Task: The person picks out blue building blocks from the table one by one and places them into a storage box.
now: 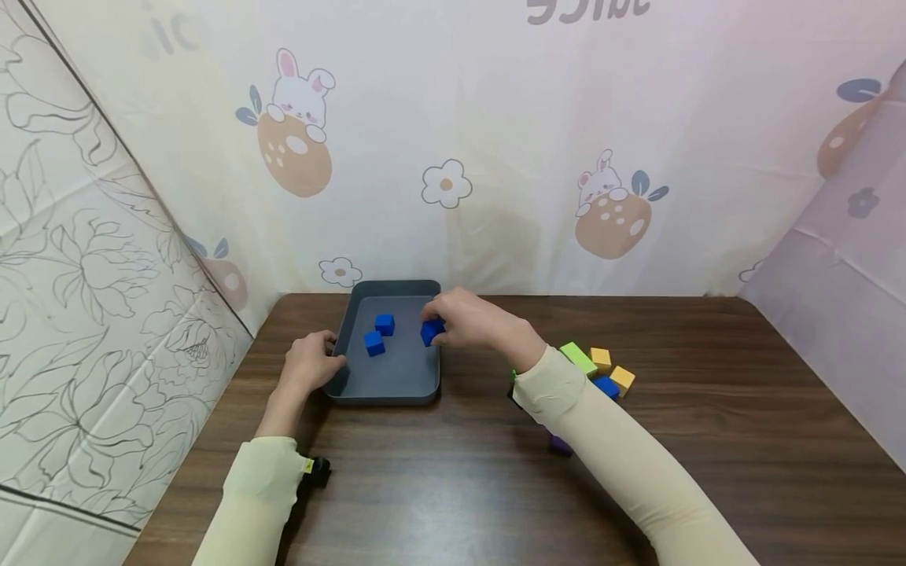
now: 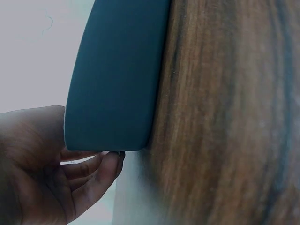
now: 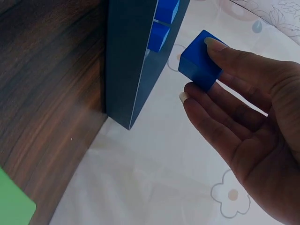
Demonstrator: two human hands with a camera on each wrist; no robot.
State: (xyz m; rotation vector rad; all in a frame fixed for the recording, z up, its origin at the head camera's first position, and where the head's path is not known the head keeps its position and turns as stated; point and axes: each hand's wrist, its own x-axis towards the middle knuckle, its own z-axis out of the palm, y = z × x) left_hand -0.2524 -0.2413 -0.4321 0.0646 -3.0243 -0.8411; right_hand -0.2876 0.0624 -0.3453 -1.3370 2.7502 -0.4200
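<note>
A dark grey tray (image 1: 382,393) stands at the back of the table, with two blue cubes (image 1: 374,343) inside near its middle. My left hand (image 1: 308,363) holds the tray's left wall, its thumb at the rim and its fingertips low against the outer side (image 2: 82,183). Over the right part of the tray, my right hand (image 1: 470,321) pinches a third blue cube (image 1: 429,332) between thumb and fingers. The right wrist view shows that blue cube (image 3: 199,61) raised above the tray's rim.
Right of the tray, partly behind my right forearm, lie a green block (image 1: 579,358), two yellow cubes (image 1: 622,380), a blue block (image 1: 606,386) and a purple block (image 1: 560,446). A patterned curtain (image 1: 453,236) hangs along the table's back edge.
</note>
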